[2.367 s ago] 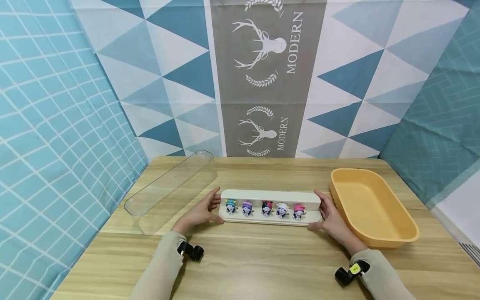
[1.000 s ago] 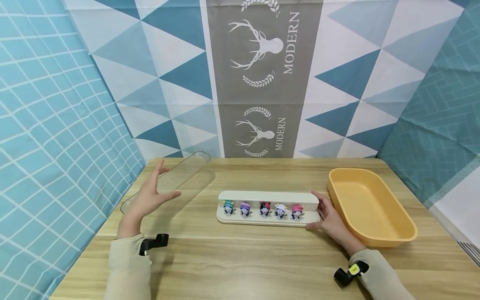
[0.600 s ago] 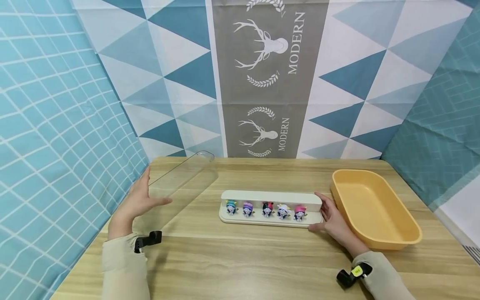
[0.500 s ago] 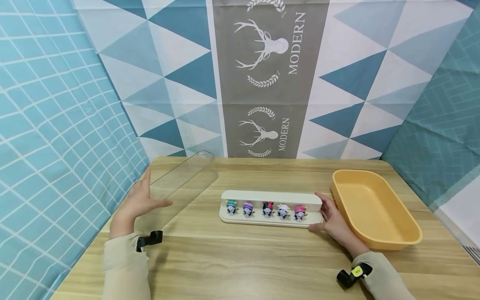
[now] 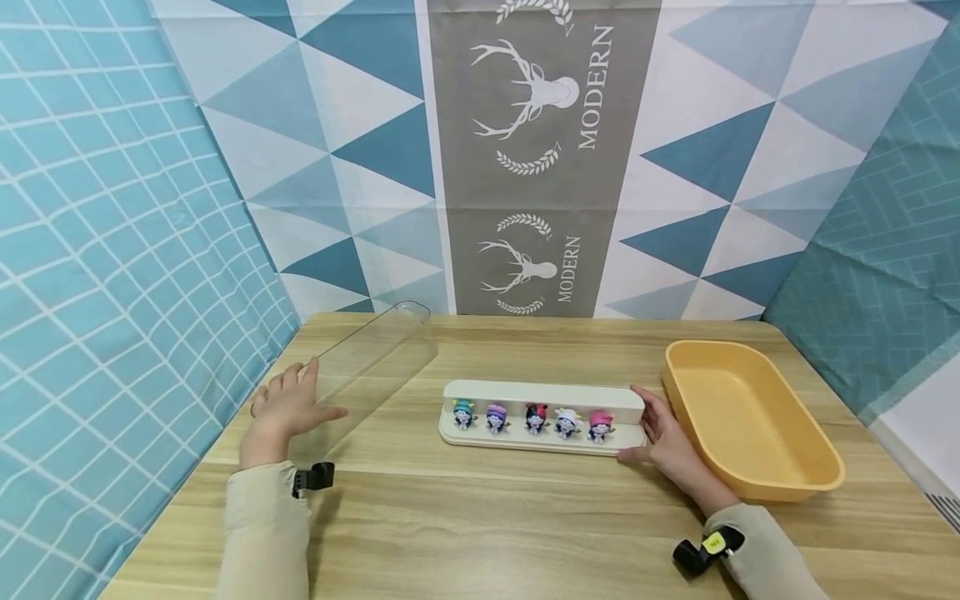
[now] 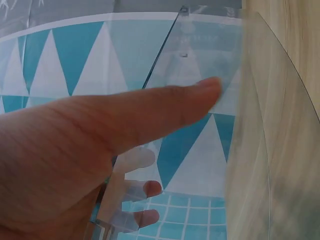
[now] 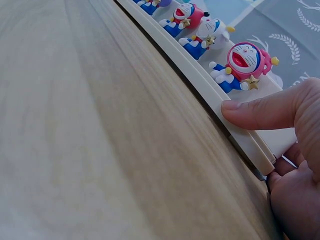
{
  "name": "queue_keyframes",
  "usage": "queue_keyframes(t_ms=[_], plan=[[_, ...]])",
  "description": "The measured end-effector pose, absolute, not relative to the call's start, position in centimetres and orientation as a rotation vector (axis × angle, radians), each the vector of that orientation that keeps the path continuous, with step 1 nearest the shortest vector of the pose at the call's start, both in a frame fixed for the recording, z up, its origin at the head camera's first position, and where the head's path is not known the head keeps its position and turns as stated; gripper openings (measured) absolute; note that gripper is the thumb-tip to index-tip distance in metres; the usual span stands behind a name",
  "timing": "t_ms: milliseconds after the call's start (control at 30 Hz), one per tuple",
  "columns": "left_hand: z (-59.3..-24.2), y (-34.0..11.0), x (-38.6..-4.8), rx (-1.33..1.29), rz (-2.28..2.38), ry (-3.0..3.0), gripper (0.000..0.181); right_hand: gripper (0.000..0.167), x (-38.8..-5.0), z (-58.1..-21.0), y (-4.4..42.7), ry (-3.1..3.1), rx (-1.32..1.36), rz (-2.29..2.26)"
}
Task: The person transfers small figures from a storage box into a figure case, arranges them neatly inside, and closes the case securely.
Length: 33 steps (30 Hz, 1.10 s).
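A long clear plastic cover (image 5: 375, 358) lies slanted at the table's back left. My left hand (image 5: 288, 408) holds its near end, with the thumb on the right side and the fingers around the left. In the left wrist view the fingertips (image 6: 150, 189) show beyond the clear wall. A cream display stand (image 5: 543, 392) sits mid-table, bearing a row of several small figurines in coloured hats, such as the pink-hatted figurine (image 5: 600, 425) nearest the right end. My right hand (image 5: 667, 446) grips the stand's right end, its thumb (image 7: 260, 112) on the front of the base.
A yellow plastic tray (image 5: 735, 417) stands right of the stand, close to my right hand. Patterned cloth walls (image 5: 360, 150) rise behind and at both sides of the wooden table (image 5: 480, 525).
My left hand has let go of the stand's left end and moved left to the clear cover, where its fingers have come down around it. The right hand keeps its place.
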<state>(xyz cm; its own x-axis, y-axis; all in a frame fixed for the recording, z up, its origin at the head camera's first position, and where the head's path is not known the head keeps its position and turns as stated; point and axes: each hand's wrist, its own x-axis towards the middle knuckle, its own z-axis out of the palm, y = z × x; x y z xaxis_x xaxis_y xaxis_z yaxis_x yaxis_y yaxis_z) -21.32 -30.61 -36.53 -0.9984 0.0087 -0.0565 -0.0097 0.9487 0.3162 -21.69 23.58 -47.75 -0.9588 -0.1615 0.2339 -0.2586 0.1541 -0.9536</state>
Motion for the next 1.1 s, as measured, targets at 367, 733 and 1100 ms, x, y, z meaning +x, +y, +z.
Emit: queue_keyframes(t_ms=[367, 733, 1100], plan=[[-36.1, -30.1, -21.5, -0.031, 0.471, 3.107, 0.1, 0.108, -21.7, -47.8, 23.6, -2.32, 0.436, 1.939], [-37.4, -30.3, -23.0, -0.137, 0.457, 3.196, 0.094, 0.107, -21.9, -47.9, 23.6, -2.319, 0.447, 1.93], [-36.0, -29.3, -22.4, -0.154, 0.451, 3.413, 0.088, 0.109, -21.8, -47.6, 23.6, -2.36, 0.407, 1.925]])
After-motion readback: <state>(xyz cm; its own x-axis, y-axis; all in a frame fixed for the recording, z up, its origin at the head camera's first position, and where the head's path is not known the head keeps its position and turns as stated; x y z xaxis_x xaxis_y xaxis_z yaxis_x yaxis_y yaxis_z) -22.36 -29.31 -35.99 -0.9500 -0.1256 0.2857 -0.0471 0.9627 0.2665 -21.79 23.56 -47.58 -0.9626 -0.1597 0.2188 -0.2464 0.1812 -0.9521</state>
